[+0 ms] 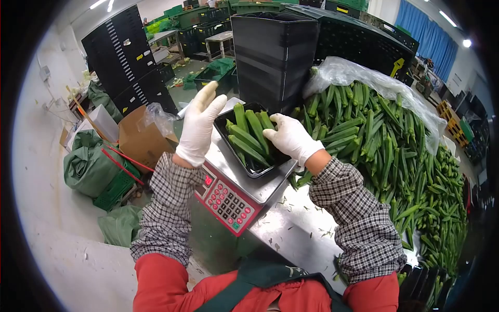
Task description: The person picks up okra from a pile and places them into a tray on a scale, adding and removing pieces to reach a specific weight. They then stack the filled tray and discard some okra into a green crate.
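Observation:
A black tray (220, 128) holding several green okra pods (250, 136) rests on the metal pan of a red scale (224, 200). My left hand (200, 125), in a white glove, is raised at the tray's left edge with its fingers apart and nothing in it. At the tray's right side, my gloved right hand (292, 136) has its fingers curled over the okra, touching the pods at the right; whether it grips one is hidden. A large heap of okra (384, 140) lies to the right of the tray.
Behind the tray stands a tall stack of black trays (273, 62). Clear plastic sheeting (364, 73) lies over the heap's back edge. Okra scraps dot the metal table (296, 234). A cardboard box (143, 138) and green sacks (86, 164) are at left.

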A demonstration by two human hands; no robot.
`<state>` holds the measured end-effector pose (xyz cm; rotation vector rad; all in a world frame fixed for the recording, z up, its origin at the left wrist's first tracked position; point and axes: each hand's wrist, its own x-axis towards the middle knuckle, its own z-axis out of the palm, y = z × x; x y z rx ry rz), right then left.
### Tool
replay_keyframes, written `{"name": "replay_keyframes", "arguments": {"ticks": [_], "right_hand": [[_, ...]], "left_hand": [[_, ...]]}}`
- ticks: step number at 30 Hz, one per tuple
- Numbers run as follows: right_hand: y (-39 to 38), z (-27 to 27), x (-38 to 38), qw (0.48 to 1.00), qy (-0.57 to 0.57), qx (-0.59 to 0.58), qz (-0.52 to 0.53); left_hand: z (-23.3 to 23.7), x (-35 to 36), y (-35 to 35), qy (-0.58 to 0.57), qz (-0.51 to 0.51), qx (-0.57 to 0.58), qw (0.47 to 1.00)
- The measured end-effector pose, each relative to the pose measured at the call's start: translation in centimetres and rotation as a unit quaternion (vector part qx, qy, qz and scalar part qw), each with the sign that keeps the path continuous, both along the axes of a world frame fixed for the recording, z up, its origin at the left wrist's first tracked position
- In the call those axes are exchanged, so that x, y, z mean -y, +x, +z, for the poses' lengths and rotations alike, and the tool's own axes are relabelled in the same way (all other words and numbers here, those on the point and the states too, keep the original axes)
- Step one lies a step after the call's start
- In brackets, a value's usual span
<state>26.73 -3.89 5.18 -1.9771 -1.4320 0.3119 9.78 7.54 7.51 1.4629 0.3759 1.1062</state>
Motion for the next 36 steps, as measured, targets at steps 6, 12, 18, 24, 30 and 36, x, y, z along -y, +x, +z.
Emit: {"name": "replay_keyframes", "arguments": {"ticks": [6,12,18,24,30,36], "right_hand": [[1.3,-0.1,2.1,0.983,0.178,-0.002,-0.034],[3.4,-1.7,5.7,0.982,0.132,-0.118,-0.060],[4.1,-0.1,11.4,0.964,0.132,-0.207,-0.098],[8.3,-7.1,18.7,0.986,0.061,-0.079,-0.135],[7.9,-12.5,22.5,0.993,0.016,0.008,-0.115],[7.4,-11.1,22.0,0.982,-0.062,0.095,-0.148]], "left_hand": [[-3.7,-6.0,2.3,0.529,0.099,-0.265,0.800],[-2.9,-4.9,2.0,0.524,-0.009,-0.369,0.767],[-0.8,-7.6,-1.7,0.241,0.059,-0.174,0.953],[1.0,-8.6,-5.2,0.380,0.163,-0.267,0.870],[0.4,-9.0,-5.3,0.363,0.161,-0.276,0.875],[0.3,-7.7,-4.5,0.348,0.139,-0.285,0.882]]}}
